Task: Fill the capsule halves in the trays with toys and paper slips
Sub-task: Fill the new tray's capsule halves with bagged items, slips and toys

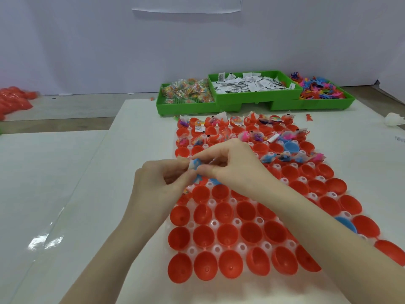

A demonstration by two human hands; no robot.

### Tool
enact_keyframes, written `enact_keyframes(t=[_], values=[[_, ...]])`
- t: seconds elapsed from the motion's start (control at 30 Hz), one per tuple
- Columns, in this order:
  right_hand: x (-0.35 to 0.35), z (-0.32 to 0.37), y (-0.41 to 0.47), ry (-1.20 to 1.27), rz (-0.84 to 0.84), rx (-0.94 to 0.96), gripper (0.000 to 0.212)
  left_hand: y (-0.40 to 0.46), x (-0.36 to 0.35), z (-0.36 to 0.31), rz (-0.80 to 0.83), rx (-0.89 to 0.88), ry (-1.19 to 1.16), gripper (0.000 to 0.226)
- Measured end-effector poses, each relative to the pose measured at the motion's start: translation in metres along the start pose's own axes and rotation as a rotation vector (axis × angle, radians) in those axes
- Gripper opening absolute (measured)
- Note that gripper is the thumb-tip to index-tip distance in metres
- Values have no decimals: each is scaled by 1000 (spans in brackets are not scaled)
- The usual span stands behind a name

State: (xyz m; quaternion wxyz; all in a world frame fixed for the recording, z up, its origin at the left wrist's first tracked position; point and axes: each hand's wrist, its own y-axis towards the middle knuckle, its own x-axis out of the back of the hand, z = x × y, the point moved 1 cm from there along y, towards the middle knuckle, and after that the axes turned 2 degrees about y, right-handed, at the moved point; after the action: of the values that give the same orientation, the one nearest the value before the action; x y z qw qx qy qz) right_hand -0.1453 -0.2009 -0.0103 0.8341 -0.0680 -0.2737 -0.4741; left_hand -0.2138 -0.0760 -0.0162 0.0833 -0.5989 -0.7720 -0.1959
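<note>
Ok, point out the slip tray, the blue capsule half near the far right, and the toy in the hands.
Slip tray (256, 98): head view, front green wall.
Blue capsule half (291, 146): head view, inside of the cup.
Toy (196, 168): head view, blue part showing between the fingertips of both hands.

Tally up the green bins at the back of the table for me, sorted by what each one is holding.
Bin of bagged toys: 1
Bin of paper slips: 1
Bin of loose plastic figures: 1
Total: 3
</note>
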Motion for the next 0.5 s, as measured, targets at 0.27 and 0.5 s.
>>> enact_keyframes(t=[0.27,0.5], values=[[-2,-7,-7,-116,83,-24,26,-13,3,16,-48,-95,468,30],[-8,-7,-12,-404,201,85,14,-15,-1,20,44,-156,737,63]])
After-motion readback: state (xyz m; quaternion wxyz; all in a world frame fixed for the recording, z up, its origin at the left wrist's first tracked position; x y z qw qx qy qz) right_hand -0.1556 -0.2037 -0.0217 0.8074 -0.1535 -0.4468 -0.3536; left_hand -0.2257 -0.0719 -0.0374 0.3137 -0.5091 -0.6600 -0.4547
